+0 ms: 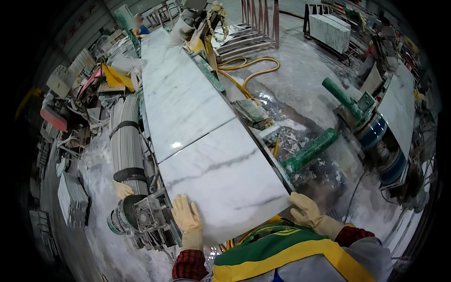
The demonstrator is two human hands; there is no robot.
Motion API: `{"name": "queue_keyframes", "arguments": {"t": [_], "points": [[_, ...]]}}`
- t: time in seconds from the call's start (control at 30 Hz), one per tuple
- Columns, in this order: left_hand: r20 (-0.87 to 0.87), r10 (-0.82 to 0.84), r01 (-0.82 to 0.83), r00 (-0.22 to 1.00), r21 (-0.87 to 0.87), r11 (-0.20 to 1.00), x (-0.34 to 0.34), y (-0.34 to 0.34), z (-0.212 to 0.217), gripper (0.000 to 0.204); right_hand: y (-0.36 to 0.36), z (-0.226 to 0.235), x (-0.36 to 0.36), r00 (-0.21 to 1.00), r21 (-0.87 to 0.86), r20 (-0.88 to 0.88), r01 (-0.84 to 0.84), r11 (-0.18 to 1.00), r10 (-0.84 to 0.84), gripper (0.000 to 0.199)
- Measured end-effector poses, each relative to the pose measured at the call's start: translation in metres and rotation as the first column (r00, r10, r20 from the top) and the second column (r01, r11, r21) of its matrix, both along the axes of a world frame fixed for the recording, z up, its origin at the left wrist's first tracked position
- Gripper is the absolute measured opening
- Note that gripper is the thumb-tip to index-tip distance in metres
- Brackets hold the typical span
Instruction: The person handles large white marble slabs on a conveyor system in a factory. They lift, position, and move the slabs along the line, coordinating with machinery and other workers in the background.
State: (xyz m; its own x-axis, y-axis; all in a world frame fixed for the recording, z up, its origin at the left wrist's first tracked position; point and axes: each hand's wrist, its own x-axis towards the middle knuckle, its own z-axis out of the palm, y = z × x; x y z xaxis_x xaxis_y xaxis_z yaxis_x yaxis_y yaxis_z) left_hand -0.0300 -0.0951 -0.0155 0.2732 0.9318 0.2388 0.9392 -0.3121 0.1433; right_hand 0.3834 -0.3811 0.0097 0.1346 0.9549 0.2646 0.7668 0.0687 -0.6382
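Note:
A white marble slab (225, 181) with grey veins lies flat on the long machine bed in front of me. Its far edge meets a second marble slab (183, 96) along a thin dark seam. My left hand (188, 218), in a cream rubber glove, rests on the near slab's left edge, fingers stretched and slightly apart. At the slab's near right corner is my right hand (311, 215), gloved alike, its fingers extended against the edge and its thumb apart. The underside of that corner is hidden from view.
Left of the bed are a grey ribbed bellows (126, 145), a motor (141, 214) and a loose cream glove (123, 190). Green cylinders (310, 151) jut out at the right. A yellow hose (253, 70) loops across the wet floor. Far off stands a person (141, 31) in blue.

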Motion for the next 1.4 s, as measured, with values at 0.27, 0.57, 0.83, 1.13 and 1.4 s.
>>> {"name": "queue_keyframes", "arguments": {"t": [0.27, 0.57, 0.83, 1.13, 1.4], "points": [[-0.061, 0.000, -0.003, 0.998, -0.052, 0.999, -0.003, -0.002, 0.003, 0.057, -0.011, -0.020, -0.010, 0.581, -0.629, -0.699, -0.221, 0.745, -0.418, 0.049], [0.041, -0.188, 0.190, 0.981, -0.059, 0.980, -0.015, 0.032, 0.008, 0.061, 0.017, -0.060, -0.094, 0.411, -0.793, -0.583, -0.102, 0.600, -0.701, 0.081], [0.060, -0.248, 0.253, 0.967, -0.093, 0.963, -0.005, 0.045, 0.025, 0.060, 0.025, -0.029, -0.130, 0.697, -0.794, -0.261, 0.238, 0.560, -0.667, 0.083], [0.021, -0.305, 0.301, 0.952, 0.118, 0.946, 0.009, 0.153, -0.005, 0.067, 0.017, -0.068, -0.125, 0.821, -0.794, -0.297, 0.071, 0.603, -0.488, 0.082], [0.159, -0.389, 0.412, 0.907, -0.153, 0.898, 0.066, 0.242, 0.058, 0.068, 0.021, -0.122, -0.120, 0.783, -0.828, -0.314, 0.052, 0.559, -0.537, 0.102]]}}
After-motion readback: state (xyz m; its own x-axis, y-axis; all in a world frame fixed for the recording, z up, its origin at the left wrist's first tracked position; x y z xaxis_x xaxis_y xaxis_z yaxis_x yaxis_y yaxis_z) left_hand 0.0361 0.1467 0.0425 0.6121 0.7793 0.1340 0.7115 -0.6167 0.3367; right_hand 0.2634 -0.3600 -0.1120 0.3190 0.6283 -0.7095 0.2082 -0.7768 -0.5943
